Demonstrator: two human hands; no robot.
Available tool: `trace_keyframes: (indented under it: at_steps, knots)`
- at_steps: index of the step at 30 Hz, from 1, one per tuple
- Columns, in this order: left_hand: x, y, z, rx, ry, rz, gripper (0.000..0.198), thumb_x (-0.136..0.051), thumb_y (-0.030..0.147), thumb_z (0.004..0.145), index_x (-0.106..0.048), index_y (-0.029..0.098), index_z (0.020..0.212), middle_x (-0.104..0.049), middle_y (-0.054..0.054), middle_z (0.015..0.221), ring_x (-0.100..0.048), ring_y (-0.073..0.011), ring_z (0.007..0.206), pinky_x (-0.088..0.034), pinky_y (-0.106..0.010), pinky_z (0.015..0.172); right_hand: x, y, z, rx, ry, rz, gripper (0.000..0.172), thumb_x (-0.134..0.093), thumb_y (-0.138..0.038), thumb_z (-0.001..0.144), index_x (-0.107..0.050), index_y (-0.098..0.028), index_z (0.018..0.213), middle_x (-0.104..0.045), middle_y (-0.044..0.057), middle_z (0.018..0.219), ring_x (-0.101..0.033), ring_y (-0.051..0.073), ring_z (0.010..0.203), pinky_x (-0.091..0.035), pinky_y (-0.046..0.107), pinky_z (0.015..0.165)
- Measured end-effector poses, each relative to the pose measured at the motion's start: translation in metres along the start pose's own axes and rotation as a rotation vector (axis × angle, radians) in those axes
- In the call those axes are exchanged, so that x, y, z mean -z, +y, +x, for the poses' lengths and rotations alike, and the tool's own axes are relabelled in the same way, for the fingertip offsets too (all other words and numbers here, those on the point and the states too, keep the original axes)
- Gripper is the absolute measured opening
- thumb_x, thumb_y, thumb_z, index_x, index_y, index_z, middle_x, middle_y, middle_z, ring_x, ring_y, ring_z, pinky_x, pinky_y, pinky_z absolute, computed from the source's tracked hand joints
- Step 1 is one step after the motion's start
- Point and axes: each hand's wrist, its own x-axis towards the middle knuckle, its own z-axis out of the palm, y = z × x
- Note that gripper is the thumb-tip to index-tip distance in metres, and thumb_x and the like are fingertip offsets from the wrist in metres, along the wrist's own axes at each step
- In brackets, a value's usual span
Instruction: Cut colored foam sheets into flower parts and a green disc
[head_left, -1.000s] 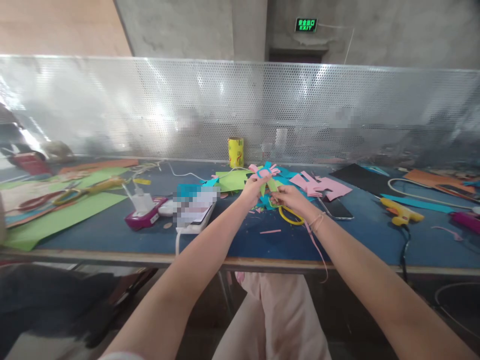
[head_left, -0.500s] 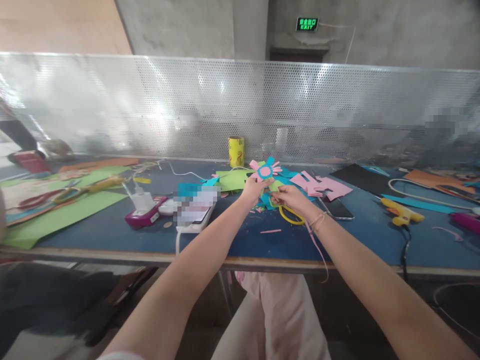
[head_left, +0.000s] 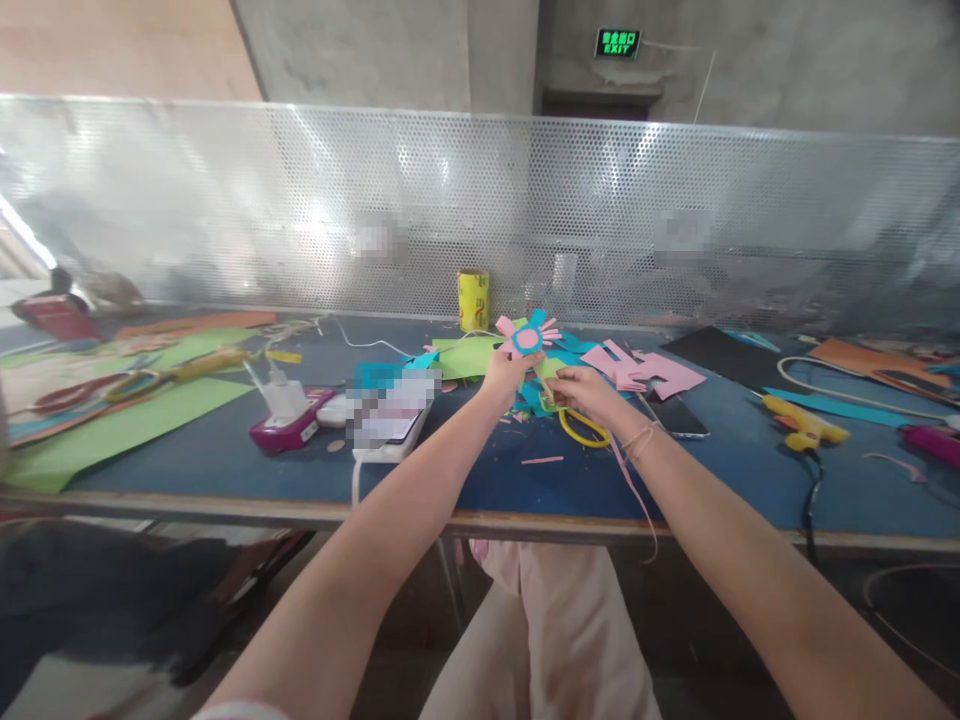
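Hands (head_left: 510, 374) pinch petalled paper flower (head_left: 528, 339), flat green strip (head_left: 547, 372)

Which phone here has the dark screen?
The phone right of your right hand, beside cut pink paper: its screen is black; the other phone, left of your left hand, shows a pale screen.

Smooth, matt paper flower (head_left: 529, 339)

Bright glare across perforated screen (head_left: 480, 215)
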Motion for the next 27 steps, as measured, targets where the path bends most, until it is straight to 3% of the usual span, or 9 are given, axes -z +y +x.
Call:
trace_keyframes:
  at_steps: [12,27]
  knots:
    - [0.003,0.0,0.002,-0.011,0.004,0.009,0.029,-0.078,0.02,0.045,-0.061,0.013,0.067,-0.063,-0.003,0.067,-0.06,-0.0158,0.067,-0.051,-0.033,0.068,-0.002,-0.006,-0.004,-0.014,0.116,0.026,0.019,-0.071,-0.034,0.063,-0.062,-0.017,0.066,-0.059,0.001,0.059,-0.058,0.013,0.057,-0.05,0.029,0.06]
    - [0.005,-0.004,0.004,-0.031,0.017,0.066,0.027,-0.076,0.02,0.047,-0.059,0.013,0.067,-0.062,-0.001,0.066,-0.059,-0.0152,0.064,-0.051,-0.036,0.069,-0.003,-0.009,-0.004,0.033,0.196,-0.025,0.021,-0.07,-0.027,0.061,-0.053,-0.017,0.066,-0.05,-0.005,0.051,-0.058,0.011,0.051,-0.048,0.024,0.053]
